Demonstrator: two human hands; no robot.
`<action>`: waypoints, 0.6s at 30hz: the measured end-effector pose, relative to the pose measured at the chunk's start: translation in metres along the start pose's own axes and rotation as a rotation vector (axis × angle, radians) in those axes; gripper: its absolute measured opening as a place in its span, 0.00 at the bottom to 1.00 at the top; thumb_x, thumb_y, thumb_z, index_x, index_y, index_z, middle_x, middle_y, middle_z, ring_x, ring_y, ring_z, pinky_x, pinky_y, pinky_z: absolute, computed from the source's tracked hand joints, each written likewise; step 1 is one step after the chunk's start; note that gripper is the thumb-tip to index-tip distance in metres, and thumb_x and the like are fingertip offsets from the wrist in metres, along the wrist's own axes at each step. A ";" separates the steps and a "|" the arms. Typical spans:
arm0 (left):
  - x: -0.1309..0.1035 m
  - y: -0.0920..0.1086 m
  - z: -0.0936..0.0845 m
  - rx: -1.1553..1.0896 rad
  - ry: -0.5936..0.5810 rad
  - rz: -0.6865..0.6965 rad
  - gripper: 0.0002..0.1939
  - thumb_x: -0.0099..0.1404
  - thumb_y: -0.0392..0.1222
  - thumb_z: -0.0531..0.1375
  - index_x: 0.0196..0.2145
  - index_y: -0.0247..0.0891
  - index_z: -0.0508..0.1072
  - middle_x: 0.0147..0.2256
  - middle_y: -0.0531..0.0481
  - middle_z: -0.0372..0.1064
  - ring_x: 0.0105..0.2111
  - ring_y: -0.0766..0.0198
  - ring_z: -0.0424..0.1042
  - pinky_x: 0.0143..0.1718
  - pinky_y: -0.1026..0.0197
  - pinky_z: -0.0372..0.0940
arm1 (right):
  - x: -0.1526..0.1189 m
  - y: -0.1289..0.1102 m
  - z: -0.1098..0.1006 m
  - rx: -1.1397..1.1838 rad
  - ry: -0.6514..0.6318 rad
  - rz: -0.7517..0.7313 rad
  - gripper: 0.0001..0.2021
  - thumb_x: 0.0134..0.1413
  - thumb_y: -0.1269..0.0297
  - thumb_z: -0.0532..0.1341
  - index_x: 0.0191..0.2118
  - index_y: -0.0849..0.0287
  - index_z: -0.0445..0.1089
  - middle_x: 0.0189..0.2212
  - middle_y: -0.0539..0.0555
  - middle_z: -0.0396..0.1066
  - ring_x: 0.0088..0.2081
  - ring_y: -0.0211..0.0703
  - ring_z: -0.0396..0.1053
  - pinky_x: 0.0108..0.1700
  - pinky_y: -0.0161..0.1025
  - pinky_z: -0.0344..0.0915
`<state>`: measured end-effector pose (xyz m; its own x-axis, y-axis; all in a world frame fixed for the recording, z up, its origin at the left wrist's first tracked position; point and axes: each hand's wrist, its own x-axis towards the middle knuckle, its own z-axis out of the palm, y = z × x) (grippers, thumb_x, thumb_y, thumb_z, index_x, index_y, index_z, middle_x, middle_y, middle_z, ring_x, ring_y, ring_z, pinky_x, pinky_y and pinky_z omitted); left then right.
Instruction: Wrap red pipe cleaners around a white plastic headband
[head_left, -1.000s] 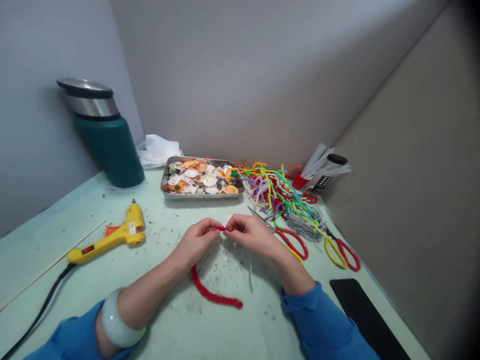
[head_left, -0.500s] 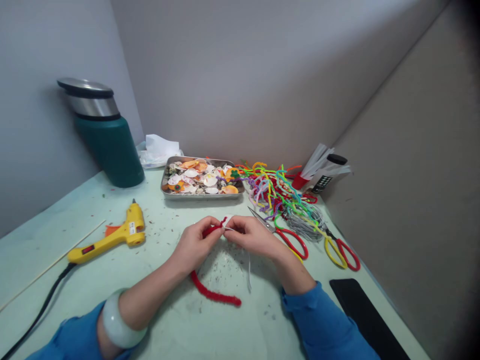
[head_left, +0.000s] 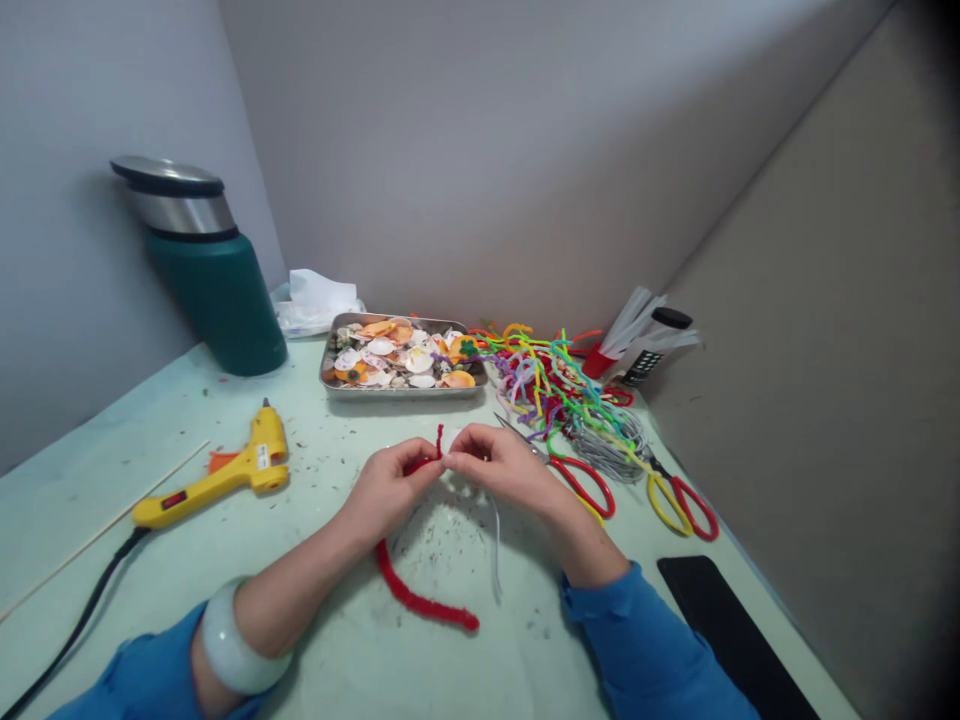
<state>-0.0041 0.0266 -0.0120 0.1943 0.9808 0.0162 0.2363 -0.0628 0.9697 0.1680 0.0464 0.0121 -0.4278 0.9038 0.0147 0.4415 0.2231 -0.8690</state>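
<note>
My left hand (head_left: 394,487) is closed in a pinch on a red pipe cleaner (head_left: 424,603). The pipe cleaner's long end curves below the palm, and its thin tip stands up above the fingertips. Close against it, my right hand (head_left: 499,465) pinches a thin white cord (head_left: 496,550), whose loose end hangs toward the table. Between the fingertips of both hands shows a small white piece (head_left: 449,438), perhaps a shell; the fingers hide most of it. Scissors with red handles (head_left: 589,485) lie just beyond my right wrist.
A metal tray (head_left: 405,393) of shells stands behind my hands, beside a heap of colourful pipe cleaners (head_left: 547,375). A yellow glue gun (head_left: 225,480), a thin stick (head_left: 105,530) and a green bottle (head_left: 221,295) are on the left. More scissors (head_left: 694,508) and a black strip (head_left: 727,630) lie right.
The red tip between my fingers now points straight up instead of leaning right. The pipe cleaner's long end and the cord's loose end have shifted slightly down; both hands stay together.
</note>
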 end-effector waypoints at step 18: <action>-0.003 -0.002 0.003 0.082 -0.055 0.059 0.08 0.57 0.44 0.57 0.29 0.37 0.70 0.25 0.54 0.65 0.25 0.66 0.60 0.27 0.65 0.55 | 0.009 0.006 0.011 0.166 0.260 0.081 0.08 0.47 0.61 0.59 0.24 0.61 0.65 0.19 0.46 0.61 0.23 0.34 0.59 0.26 0.32 0.55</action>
<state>-0.0025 0.0230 -0.0143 0.2620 0.9634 0.0565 0.2997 -0.1369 0.9442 0.1581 0.0522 0.0015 -0.1709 0.9840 0.0498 0.3221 0.1035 -0.9410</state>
